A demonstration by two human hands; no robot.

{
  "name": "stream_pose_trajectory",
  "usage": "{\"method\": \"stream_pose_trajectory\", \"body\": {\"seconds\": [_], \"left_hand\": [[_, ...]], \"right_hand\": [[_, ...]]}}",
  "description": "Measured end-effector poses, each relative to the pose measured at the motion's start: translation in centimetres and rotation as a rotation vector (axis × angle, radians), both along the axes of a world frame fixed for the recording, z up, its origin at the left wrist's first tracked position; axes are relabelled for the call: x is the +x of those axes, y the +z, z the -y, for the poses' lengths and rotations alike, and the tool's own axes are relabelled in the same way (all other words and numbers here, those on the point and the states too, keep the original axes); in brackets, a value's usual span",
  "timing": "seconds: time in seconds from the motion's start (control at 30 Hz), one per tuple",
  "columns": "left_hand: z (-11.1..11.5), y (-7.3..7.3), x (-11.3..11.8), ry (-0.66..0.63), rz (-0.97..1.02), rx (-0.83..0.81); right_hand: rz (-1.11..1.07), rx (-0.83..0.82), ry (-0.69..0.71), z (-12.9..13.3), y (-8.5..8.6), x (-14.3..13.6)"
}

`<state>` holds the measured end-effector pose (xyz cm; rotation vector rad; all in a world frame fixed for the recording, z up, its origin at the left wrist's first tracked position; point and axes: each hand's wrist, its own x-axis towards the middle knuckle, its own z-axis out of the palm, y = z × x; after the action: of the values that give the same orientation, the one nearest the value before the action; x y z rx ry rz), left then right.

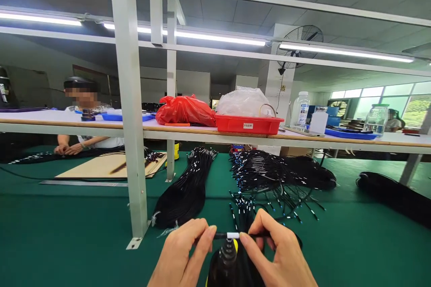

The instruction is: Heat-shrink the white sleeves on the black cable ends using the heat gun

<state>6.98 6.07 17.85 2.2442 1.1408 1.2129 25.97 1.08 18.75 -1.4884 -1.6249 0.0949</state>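
My left hand (186, 251) pinches a thin black cable (220, 236) between thumb and fingertips. On the other side of a short white sleeve (233, 235) around that cable, my right hand (278, 251) pinches it too, its thumb at the sleeve's edge. The cable runs level between both hands. Just below the sleeve points the stepped nozzle of a black and yellow tool that looks like a heat gun (228, 255); whether they touch I cannot tell. Behind my hands lie loose black cable ends (245, 206) with white and blue marks.
Black cable bundles (188, 188) (283, 170) (397, 197) lie on the green tabletop (84, 233). A white post (129, 98) rises at left. The shelf (188, 132) carries a red bag (186, 110), a red bin (249, 124) and bottles (303, 110). Across the table a person (89, 112) handles cables.
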Motion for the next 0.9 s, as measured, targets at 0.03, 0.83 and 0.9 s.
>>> {"method": "stream_pose_trajectory", "body": {"seconds": [0.03, 0.83, 0.9], "left_hand": [[0.0, 0.1, 0.2, -0.01, -0.003, -0.046], [-1.2, -0.2, 0.1, -0.093, -0.101, -0.348], [-1.2, -0.2, 0.1, -0.104, -0.096, -0.336]], "right_hand": [[-0.001, -0.009, -0.006, -0.1, 0.0, 0.0], [-0.023, -0.181, -0.062, -0.9, -1.1, -0.3], [-0.042, -0.18, -0.044, -0.8, -1.1, -0.1]]}}
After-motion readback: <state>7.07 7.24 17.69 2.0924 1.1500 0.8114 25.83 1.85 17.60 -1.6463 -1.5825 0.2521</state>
